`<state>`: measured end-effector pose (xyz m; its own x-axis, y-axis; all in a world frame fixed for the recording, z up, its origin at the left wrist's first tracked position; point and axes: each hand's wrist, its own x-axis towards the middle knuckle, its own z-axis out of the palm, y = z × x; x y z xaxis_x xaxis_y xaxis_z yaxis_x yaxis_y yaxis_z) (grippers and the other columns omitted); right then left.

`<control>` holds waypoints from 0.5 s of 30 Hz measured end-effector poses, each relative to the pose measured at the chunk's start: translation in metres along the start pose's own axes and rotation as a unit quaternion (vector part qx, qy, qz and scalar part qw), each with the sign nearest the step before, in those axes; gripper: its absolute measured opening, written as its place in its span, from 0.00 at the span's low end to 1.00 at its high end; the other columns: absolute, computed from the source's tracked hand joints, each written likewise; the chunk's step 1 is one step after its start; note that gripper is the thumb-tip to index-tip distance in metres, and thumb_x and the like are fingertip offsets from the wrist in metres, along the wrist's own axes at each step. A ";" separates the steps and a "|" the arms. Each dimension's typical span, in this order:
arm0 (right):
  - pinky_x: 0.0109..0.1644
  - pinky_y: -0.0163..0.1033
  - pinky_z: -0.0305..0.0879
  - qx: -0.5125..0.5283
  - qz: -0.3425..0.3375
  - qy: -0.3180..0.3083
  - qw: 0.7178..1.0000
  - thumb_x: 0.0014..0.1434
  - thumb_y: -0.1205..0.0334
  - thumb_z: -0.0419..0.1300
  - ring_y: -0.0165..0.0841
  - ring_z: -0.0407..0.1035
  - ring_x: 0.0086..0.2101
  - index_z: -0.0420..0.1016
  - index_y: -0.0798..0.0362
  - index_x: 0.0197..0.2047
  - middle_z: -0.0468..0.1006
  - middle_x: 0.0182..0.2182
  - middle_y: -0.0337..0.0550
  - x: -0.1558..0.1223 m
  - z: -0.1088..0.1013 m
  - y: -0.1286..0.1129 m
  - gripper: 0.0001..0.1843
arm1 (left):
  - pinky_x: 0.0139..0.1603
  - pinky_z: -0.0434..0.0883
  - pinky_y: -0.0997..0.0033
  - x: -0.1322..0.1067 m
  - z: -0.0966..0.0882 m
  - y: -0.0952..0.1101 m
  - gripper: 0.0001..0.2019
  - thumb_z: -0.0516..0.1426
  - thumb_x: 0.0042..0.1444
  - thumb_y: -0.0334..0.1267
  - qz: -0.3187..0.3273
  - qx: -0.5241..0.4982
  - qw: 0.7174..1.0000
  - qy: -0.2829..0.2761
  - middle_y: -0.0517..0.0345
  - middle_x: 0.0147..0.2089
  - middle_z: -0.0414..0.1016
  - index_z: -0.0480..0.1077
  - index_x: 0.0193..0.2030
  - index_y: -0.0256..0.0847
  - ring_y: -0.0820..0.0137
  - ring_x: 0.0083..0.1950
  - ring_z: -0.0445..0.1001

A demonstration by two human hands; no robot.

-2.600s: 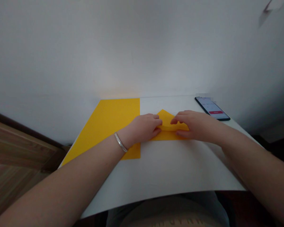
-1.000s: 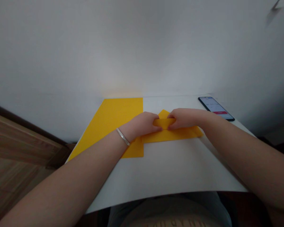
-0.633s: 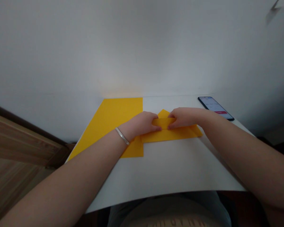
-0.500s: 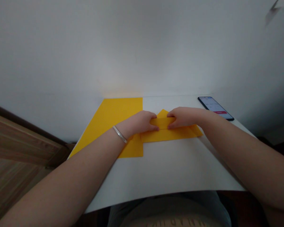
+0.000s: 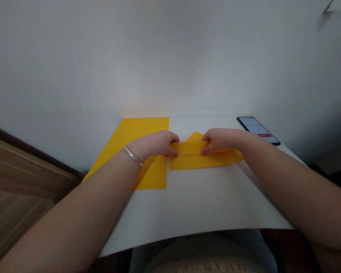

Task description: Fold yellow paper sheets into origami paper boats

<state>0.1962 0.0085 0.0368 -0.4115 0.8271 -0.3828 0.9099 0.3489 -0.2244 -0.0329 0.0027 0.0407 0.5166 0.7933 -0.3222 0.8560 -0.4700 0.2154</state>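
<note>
On one table [image 5: 193, 204] — just beside one flat sheet [image 5: 144, 127] — two hands' [image 5: 160, 143] [image 5: 221, 138] fingers [image 5: 174, 153] pinch one folded yellow paper [image 5: 189, 149].

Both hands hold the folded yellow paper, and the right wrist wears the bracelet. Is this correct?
Wrong side: the head view shows the bracelet on the left wrist. The left hand and right hand do hold the folded yellow paper.

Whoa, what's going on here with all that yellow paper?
A person is holding a folded yellow paper on a white table. The left hand grips its left end, and the right hand grips it farther right. A flat yellow sheet lies partly under the left arm, and a lit phone lies beyond the right arm.
</note>
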 end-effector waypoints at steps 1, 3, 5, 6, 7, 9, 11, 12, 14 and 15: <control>0.36 0.43 0.63 -0.001 0.001 0.003 1.000 0.47 0.44 0.62 0.41 0.73 0.34 0.78 0.47 0.44 0.81 0.37 0.45 0.000 0.000 0.000 0.23 | 0.29 0.63 0.74 0.000 0.000 0.000 0.16 0.57 0.47 0.42 -0.004 -0.006 1.000 -0.008 0.59 0.32 0.78 0.72 0.44 0.42 0.70 0.28 0.73; 0.35 0.43 0.63 -0.003 0.003 0.003 1.000 0.46 0.43 0.62 0.41 0.73 0.34 0.78 0.47 0.43 0.81 0.37 0.44 0.000 0.001 0.001 0.24 | 0.29 0.64 0.73 0.000 -0.001 0.000 0.17 0.57 0.47 0.41 -0.006 -0.004 1.000 -0.014 0.58 0.33 0.78 0.72 0.45 0.41 0.70 0.28 0.73; 0.35 0.42 0.63 -0.004 0.006 0.004 1.000 0.46 0.42 0.62 0.40 0.73 0.34 0.78 0.47 0.43 0.81 0.38 0.43 0.000 0.001 0.001 0.24 | 0.32 0.64 0.73 0.002 0.000 -0.002 0.17 0.57 0.47 0.41 0.000 0.014 1.000 -0.004 0.57 0.36 0.78 0.72 0.45 0.41 0.68 0.32 0.74; 0.35 0.41 0.63 -0.004 0.006 0.004 1.000 0.46 0.42 0.62 0.40 0.73 0.34 0.78 0.47 0.43 0.81 0.38 0.43 0.000 0.001 0.001 0.24 | 0.33 0.65 0.73 0.003 0.001 -0.003 0.17 0.58 0.46 0.41 0.003 0.023 1.000 0.004 0.56 0.39 0.78 0.73 0.45 0.42 0.67 0.35 0.74; 0.34 0.41 0.63 -0.005 0.008 0.002 1.000 0.46 0.42 0.62 0.39 0.73 0.34 0.77 0.47 0.43 0.81 0.38 0.43 0.000 0.001 0.001 0.25 | 0.35 0.65 0.73 0.004 0.002 -0.005 0.18 0.59 0.46 0.40 0.007 0.027 1.000 0.013 0.56 0.41 0.78 0.72 0.46 0.42 0.66 0.38 0.74; 0.34 0.40 0.62 -0.005 0.013 -0.006 1.000 0.46 0.43 0.62 0.39 0.73 0.34 0.77 0.48 0.44 0.81 0.38 0.43 0.000 0.001 0.001 0.25 | 0.39 0.66 0.73 0.006 0.004 -0.008 0.22 0.59 0.44 0.40 0.010 0.016 1.000 0.022 0.56 0.47 0.77 0.70 0.49 0.43 0.65 0.43 0.73; 0.34 0.39 0.61 -0.007 0.012 -0.012 1.000 0.46 0.44 0.62 0.38 0.73 0.34 0.77 0.48 0.43 0.81 0.38 0.43 0.000 0.001 0.001 0.24 | 0.40 0.66 0.73 0.006 0.005 -0.011 0.25 0.60 0.44 0.40 0.011 -0.008 1.000 0.019 0.56 0.50 0.75 0.67 0.53 0.44 0.66 0.45 0.73; 0.34 0.39 0.61 -0.008 0.012 -0.012 1.000 0.46 0.43 0.62 0.38 0.73 0.34 0.77 0.48 0.43 0.81 0.38 0.43 0.000 0.001 0.001 0.24 | 0.41 0.66 0.74 0.005 0.005 -0.012 0.26 0.59 0.45 0.40 0.013 -0.018 1.000 0.013 0.56 0.50 0.74 0.66 0.54 0.45 0.67 0.45 0.73; 0.34 0.39 0.61 -0.010 0.009 -0.008 1.000 0.46 0.43 0.62 0.38 0.73 0.34 0.77 0.48 0.43 0.81 0.38 0.43 0.000 0.002 0.002 0.24 | 0.39 0.66 0.75 0.004 0.004 -0.014 0.27 0.59 0.45 0.39 0.017 -0.031 0.999 -0.004 0.56 0.51 0.74 0.65 0.56 0.46 0.68 0.43 0.74; 0.34 0.39 0.61 -0.010 0.007 -0.006 1.000 0.46 0.43 0.62 0.38 0.73 0.34 0.77 0.49 0.43 0.81 0.38 0.43 0.000 0.002 0.002 0.24 | 0.39 0.66 0.75 0.004 0.004 -0.015 0.28 0.59 0.46 0.39 0.020 -0.036 0.999 -0.011 0.56 0.51 0.74 0.64 0.57 0.46 0.69 0.42 0.74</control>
<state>0.1978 0.0085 0.0344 -0.3999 0.8268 -0.3957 0.9161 0.3463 -0.2021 -0.0441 0.0114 0.0327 0.5518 0.7650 -0.3321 0.8312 -0.4719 0.2941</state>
